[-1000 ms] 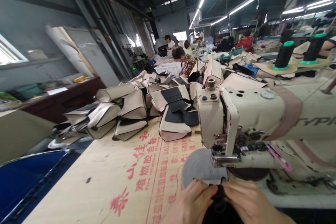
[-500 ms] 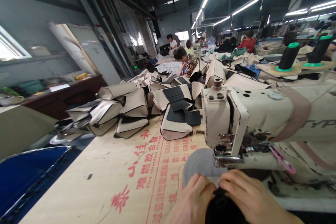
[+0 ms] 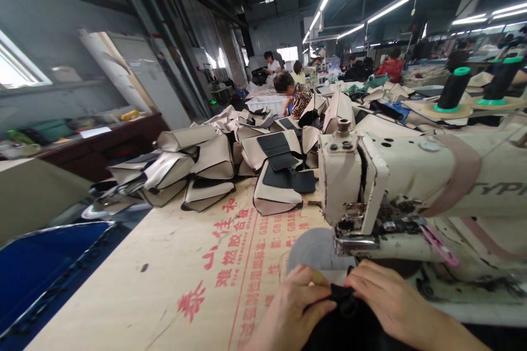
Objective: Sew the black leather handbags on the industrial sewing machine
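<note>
Both hands pinch the edge of a black fabric piece (image 3: 346, 323) at the bottom of the view. My left hand (image 3: 294, 301) grips it from the left, thumb and fingers closed together. On the other side my right hand (image 3: 385, 296) is closed on the same edge, close to the left one. A sewing machine (image 3: 349, 175) stands just beyond and to the right, its needle area above my right hand. A round grey disc (image 3: 308, 252) lies on the table behind my fingers. The lower part of the fabric runs out of view.
Beige bag pieces with black edging (image 3: 214, 156) are heaped across the far side of the plywood table (image 3: 164, 274). Black thread spools (image 3: 453, 89) stand behind the machine. A blue-lined bin (image 3: 49, 269) is at the left. Several people sit or stand farther back.
The fabric edge between my hands has come up and shows more of its folded rim. My left hand's thumb now lies over it. The view has shifted slightly.
</note>
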A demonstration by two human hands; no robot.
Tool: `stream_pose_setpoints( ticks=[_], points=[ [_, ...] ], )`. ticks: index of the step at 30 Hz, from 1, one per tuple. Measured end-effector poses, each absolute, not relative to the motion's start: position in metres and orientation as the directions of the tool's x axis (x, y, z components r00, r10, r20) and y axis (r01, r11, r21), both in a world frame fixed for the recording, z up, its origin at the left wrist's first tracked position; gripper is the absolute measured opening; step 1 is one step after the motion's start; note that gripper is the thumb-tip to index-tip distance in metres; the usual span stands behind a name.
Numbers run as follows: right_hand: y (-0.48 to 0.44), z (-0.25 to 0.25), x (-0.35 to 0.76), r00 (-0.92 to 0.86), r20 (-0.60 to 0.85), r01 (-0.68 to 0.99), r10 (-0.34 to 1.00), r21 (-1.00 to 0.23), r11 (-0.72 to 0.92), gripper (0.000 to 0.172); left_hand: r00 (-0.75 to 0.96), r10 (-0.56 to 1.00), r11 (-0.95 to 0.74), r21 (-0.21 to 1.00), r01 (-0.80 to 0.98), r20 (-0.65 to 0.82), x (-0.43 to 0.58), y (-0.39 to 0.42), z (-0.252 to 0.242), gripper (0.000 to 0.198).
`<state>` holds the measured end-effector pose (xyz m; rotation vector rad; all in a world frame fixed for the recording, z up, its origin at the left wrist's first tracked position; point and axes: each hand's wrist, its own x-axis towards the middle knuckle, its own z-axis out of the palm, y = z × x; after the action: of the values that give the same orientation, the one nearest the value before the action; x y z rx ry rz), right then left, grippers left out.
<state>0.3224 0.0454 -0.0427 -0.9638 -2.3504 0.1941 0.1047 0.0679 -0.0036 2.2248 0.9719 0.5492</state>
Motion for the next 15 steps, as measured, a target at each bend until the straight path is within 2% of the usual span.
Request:
stream_pose_setpoints(
  ticks=[3,6,10,15],
  points=[
    [0.048,-0.041,0.323,-0.559,0.444,0.579,0.701,-0.396,0.713,0.025,0.622,0.77,-0.553,0.633,0.542,0.14,0.105,0.072,-0.004,0.009],
    [0.052,-0.038,0.322,-0.534,0.437,0.571,0.724,-0.445,0.69,0.022,0.503,0.851,-0.458,0.685,0.567,0.152,0.109,0.072,-0.009,0.016],
    [0.055,-0.04,0.323,-0.504,0.385,0.554,0.773,-0.543,0.631,0.02,0.579,0.807,-0.463,0.737,0.493,0.119,0.117,0.075,-0.009,0.023],
    [0.059,-0.043,0.32,-0.444,0.344,0.534,0.827,-0.64,0.553,0.019,0.548,0.836,-0.32,0.836,0.445,0.028,0.107,0.078,-0.007,0.024]
  ],
)
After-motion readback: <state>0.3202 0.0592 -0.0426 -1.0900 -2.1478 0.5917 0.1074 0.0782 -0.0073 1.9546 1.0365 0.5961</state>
